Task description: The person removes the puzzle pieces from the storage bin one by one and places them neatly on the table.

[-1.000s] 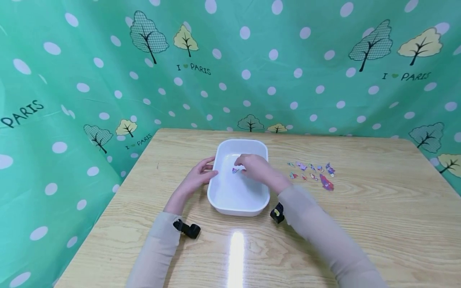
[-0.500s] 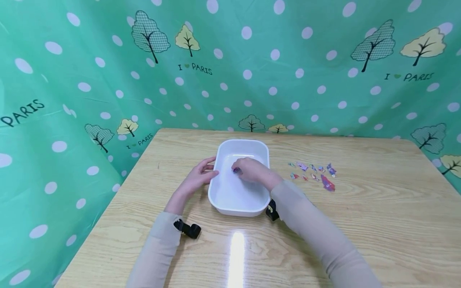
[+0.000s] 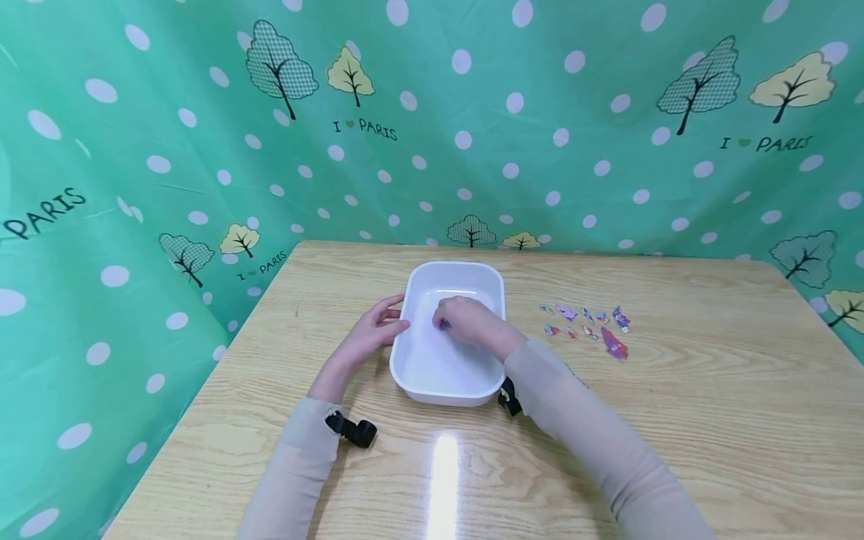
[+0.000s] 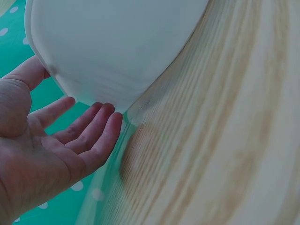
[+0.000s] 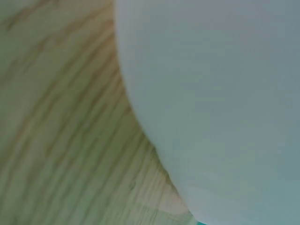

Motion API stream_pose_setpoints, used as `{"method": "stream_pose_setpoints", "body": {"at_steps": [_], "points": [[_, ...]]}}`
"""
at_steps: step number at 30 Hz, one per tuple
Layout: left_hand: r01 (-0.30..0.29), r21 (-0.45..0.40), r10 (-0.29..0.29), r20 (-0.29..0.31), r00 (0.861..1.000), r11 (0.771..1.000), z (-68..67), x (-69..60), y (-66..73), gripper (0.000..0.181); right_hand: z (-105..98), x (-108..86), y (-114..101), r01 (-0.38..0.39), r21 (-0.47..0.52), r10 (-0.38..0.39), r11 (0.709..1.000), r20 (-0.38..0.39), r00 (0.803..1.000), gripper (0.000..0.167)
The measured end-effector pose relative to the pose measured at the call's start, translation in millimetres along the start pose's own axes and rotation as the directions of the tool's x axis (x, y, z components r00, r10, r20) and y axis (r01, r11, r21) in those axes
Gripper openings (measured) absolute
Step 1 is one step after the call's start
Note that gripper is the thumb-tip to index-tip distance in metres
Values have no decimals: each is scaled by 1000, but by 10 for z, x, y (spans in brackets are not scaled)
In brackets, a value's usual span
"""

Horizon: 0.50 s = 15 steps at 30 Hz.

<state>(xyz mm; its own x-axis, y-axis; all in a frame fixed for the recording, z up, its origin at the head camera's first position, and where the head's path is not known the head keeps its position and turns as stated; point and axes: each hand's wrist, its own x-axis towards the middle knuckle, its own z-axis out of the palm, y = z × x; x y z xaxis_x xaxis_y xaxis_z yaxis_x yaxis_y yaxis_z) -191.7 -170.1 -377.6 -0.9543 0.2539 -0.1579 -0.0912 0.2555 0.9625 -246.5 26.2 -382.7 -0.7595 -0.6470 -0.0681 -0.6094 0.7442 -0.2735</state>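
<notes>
A white plastic basin [image 3: 445,375] stands on the table, seen whole in the head view. Against its left side rests my left hand [image 3: 371,328], the thumb at the rim. In the left wrist view the fingers of this hand [image 4: 51,126] are loosely extended, their tips at the outer wall of the basin [image 4: 117,42]. My right hand [image 3: 472,324] reaches down into the basin and pinches a small purple sticker-like piece [image 3: 443,324], mostly covered by the fingers. The right wrist view has only the basin's wall [image 5: 211,103] and the table, not the hand.
Several small colourful flat cut-outs [image 3: 587,331] lie spread on the wooden table [image 3: 709,390] right of the basin; a larger red-purple one [image 3: 613,343] is nearest. Behind the table hangs a green dotted curtain [image 3: 405,187].
My right hand has moved slightly left and lower inside the basin, and its fingers have closed round the small piece that showed more fully before. The left hand stays at the basin's side.
</notes>
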Motion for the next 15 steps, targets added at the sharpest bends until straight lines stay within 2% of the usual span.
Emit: {"method": "stream_pose_setpoints", "body": {"at_steps": [6, 12, 15], "points": [[2, 0, -2, 0, 1000, 1000, 4, -6, 13, 59, -18, -2, -7, -14, -27, 14, 1000, 2, 1000, 16], [14, 12, -14, -4, 1000, 1000, 9, -9, 26, 59, -44, -2, -6, -100, -28, 101, 995, 59, 993, 11], [12, 3, -12, -9, 1000, 1000, 0, 31, -23, 60, -63, -4, -7, -121, -1, 121, 993, 71, 990, 9]]}}
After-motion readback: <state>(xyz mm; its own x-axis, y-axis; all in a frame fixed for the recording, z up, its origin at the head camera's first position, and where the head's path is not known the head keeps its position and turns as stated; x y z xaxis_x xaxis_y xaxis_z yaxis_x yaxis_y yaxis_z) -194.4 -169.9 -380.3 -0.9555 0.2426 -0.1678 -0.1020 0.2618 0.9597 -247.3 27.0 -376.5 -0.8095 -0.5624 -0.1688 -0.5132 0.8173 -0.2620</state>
